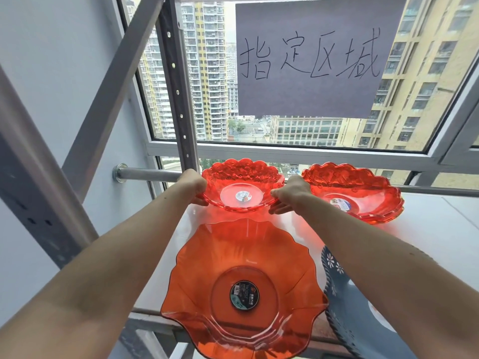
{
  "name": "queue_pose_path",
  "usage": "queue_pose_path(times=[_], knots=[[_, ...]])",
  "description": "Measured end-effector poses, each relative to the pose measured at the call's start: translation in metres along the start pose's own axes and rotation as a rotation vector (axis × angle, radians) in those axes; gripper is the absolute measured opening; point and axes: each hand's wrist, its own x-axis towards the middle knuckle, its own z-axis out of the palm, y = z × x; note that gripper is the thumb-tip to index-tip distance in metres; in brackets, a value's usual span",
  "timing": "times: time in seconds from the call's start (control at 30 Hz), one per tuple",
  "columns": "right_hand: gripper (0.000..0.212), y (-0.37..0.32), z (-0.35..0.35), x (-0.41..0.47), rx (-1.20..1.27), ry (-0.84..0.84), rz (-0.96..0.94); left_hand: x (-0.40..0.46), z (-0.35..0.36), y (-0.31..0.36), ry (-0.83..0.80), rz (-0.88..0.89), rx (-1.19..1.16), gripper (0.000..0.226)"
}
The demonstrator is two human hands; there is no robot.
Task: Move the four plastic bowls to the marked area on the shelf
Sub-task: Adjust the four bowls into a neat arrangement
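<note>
While my left hand (193,186) and right hand (291,194) grip a red scalloped bowl (242,183) under the sign (311,55) | another red bowl (363,193) placed | orange bowl (241,286), blue dish (355,314) wait nearer.

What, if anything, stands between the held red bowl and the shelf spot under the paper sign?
Nothing visible. Both hands, left hand and right hand, grip the red bowl over bare shelf below the sign.
</note>
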Motion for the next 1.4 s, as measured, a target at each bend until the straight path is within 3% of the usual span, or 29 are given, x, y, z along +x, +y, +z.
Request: queue_pose_path(times=[0.3, 0.6, 0.77, 0.87, 1.0, 1.2, 1.4], knots=[[0.02, 0.0, 0.001, 0.002, 0.014, 0.007, 0.023, 0.0, -0.004, 0.0, -0.04, 0.013, 0.008, 0.015], [0.047, 0.003, -0.013, -0.015, 0.025, -0.041, 0.015, -0.012, -0.014, -0.004, -0.083, 0.069, 0.13, 0.023], [0.053, 0.01, -0.035, -0.045, -0.054, -0.035, -0.073, -0.044, -0.026, -0.015, -0.05, 0.124, 0.176, 0.023], [0.051, 0.014, -0.05, -0.07, -0.092, -0.046, -0.145, -0.074, -0.033, -0.025, -0.029, 0.153, 0.181, 0.004], [0.048, 0.025, -0.066, -0.105, -0.16, -0.092, -0.21, -0.118, -0.042, -0.048, -0.061, 0.164, 0.183, 0.017], [0.042, 0.054, -0.097, -0.136, -0.297, -0.058, -0.257, -0.159, -0.045, -0.076, -0.206, 0.079, 0.175, 0.024], [0.047, 0.08, -0.098, -0.164, -0.231, -0.089, -0.192, -0.186, -0.041, -0.09, -0.256, -0.014, 0.131, 0.024]])
